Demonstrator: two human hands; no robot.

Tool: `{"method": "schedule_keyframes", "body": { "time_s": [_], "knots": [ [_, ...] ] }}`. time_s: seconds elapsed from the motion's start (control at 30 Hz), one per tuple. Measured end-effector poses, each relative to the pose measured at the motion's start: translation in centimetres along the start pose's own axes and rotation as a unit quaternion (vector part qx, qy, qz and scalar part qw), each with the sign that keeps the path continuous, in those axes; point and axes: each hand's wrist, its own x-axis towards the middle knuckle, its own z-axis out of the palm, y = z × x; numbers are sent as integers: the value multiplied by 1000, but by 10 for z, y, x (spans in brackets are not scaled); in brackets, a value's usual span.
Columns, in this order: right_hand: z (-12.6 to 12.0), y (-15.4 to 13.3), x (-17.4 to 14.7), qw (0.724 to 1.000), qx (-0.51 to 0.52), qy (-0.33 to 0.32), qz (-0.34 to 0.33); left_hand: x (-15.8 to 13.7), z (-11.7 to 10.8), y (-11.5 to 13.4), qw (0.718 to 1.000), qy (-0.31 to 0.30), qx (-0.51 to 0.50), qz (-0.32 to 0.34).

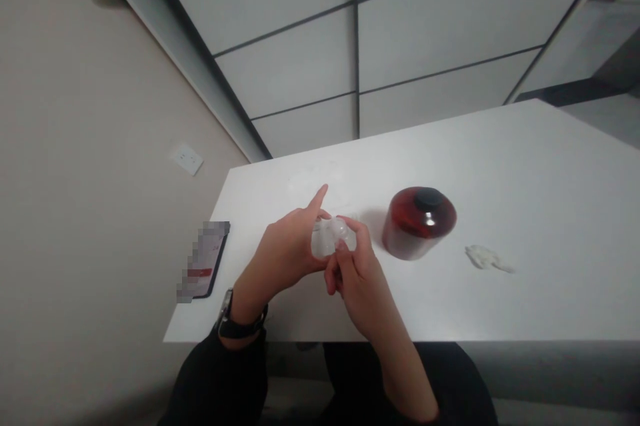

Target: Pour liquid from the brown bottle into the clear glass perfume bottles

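Beyond what I can see
My left hand (289, 243) and right hand (364, 279) partly hide a clear object (327, 239); phone (207, 263) pixelated, surface (550, 213) cut off right, pale scrap (484, 257) blurred.

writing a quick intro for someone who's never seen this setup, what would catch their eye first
Probably the dark red, glossy, rounded container with a black cap, standing on the white table just right of the hands. Next, the left hand and right hand at the table's middle, holding a small, clear, plastic-looking object between them.
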Motion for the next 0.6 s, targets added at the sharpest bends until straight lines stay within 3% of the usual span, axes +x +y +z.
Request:
{"method": "schedule_keyframes", "body": {
  "time_s": [0.37,0.6],
  "knots": [
    [8,-7,-1,986,-135,89,52,-2,5,-4,999,23,-1,23],
    [10,-3,-1,991,-107,73,26,-1,5,-4,999,22,17,26]
  ]
}}
